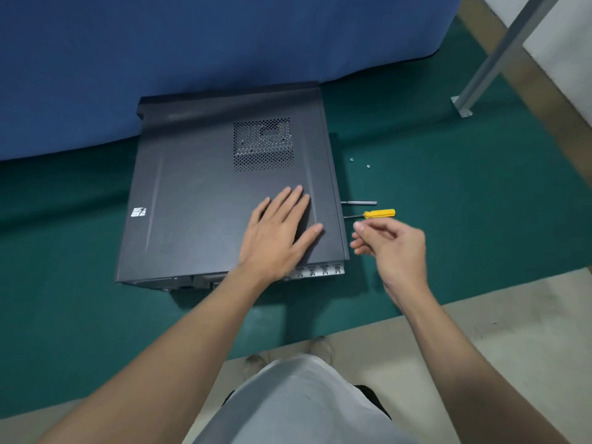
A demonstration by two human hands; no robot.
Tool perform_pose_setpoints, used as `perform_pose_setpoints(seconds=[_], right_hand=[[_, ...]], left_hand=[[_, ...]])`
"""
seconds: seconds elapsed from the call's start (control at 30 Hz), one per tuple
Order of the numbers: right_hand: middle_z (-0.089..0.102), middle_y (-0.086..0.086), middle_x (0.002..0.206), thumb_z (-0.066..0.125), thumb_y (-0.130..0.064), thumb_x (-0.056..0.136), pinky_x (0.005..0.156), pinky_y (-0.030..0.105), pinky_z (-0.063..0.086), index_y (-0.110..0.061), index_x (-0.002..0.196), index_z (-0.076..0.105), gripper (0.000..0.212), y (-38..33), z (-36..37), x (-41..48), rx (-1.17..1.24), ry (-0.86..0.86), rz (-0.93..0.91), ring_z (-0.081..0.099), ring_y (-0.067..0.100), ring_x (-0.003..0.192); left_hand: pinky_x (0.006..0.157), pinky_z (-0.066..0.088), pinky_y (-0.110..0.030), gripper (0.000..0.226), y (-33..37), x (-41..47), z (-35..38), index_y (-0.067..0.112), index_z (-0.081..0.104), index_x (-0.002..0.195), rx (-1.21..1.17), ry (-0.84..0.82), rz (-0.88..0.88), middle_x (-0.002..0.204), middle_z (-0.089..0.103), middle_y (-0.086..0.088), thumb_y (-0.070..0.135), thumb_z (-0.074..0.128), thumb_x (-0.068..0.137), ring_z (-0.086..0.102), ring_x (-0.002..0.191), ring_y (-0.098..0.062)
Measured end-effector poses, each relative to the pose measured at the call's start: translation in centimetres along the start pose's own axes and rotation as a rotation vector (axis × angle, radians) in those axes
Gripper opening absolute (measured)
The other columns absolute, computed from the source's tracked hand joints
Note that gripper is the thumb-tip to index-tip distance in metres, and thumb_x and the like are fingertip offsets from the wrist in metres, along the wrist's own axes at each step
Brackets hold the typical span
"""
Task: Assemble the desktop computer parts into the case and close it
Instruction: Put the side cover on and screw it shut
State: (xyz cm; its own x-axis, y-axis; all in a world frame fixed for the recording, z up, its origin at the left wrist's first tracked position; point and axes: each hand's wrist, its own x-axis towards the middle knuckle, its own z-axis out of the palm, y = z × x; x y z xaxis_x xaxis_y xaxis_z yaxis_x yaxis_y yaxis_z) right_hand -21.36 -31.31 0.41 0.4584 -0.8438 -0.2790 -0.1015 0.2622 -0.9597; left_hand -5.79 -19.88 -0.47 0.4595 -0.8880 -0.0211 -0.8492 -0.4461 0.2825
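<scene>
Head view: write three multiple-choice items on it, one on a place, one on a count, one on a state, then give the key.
1. Relative to the case, the yellow screwdriver lies:
A. on top of it
B. on the green mat to its right
C. behind it

2. How many loose screws lie on the mat?
A. none
B. five
C. two

3. The left hand is:
A. flat on the case
B. gripping the screwdriver
C. raised clear of the case

Key: 1 B, its handle rests on the mat beside the case. 2 C, two small silver screws show on the mat. 3 A, its straight fingers lie on the dark panel.
</scene>
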Motion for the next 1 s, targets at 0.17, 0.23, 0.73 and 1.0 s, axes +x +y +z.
perform_pose_setpoints(seconds=[0.17, 0.23, 0.73, 1.0], right_hand=[[0.073, 0.008, 0.071, 0.066, 0.002, 0.084, 0.062, 0.021, 0.055, -0.010, 0.084, 0.071, 0.013, 0.9, 0.5, -4.1, -0.020, -0.038, 0.005, 0.072, 0.023, 0.069], [0.073, 0.007, 0.071, 0.066, 0.003, 0.085, 0.061, 0.022, 0.056, -0.012, 0.082, 0.070, 0.016, 1.2, 0.7, -4.9, -0.050, -0.041, -0.011, 0.072, 0.022, 0.070], [0.065, -0.006, 0.084, 0.072, -0.008, 0.081, 0.072, 0.003, 0.038, -0.015, 0.084, 0.074, 0.008, 3.9, 1.3, -6.6, -0.621, 0.066, -0.450, 0.058, 0.017, 0.082], [0.055, 0.011, 0.111, 0.074, -0.006, 0.079, 0.087, 0.023, 0.037, -0.011, 0.081, 0.075, 0.006, 6.3, 2.8, -6.3, -0.743, 0.119, -0.661, 0.035, 0.023, 0.109]], left_hand=[[0.121, 0.008, -0.031, 0.069, -2.0, -5.1, -0.5, 0.020, 0.028, 0.152, 0.076, -0.037, 0.192, 0.159, 0.021, 0.008, 0.058, 0.038, 0.096, 0.013, 0.148, -0.008], [0.121, 0.011, -0.031, 0.061, -2.5, -5.5, -0.9, 0.019, 0.032, 0.151, 0.050, -0.042, 0.202, 0.158, 0.025, 0.007, 0.048, 0.044, 0.098, 0.016, 0.148, -0.010], [0.091, 0.050, -0.040, 0.027, 1.0, -7.1, -1.5, 0.011, 0.067, 0.117, -0.253, 0.244, -0.016, 0.118, 0.067, -0.003, 0.025, 0.060, 0.095, 0.060, 0.112, -0.022], [0.067, 0.052, -0.023, 0.016, 5.5, -8.1, 0.3, 0.007, 0.069, 0.090, -1.440, -0.033, -0.871, 0.082, 0.070, -0.008, 0.011, 0.054, 0.097, 0.064, 0.068, -0.016]])
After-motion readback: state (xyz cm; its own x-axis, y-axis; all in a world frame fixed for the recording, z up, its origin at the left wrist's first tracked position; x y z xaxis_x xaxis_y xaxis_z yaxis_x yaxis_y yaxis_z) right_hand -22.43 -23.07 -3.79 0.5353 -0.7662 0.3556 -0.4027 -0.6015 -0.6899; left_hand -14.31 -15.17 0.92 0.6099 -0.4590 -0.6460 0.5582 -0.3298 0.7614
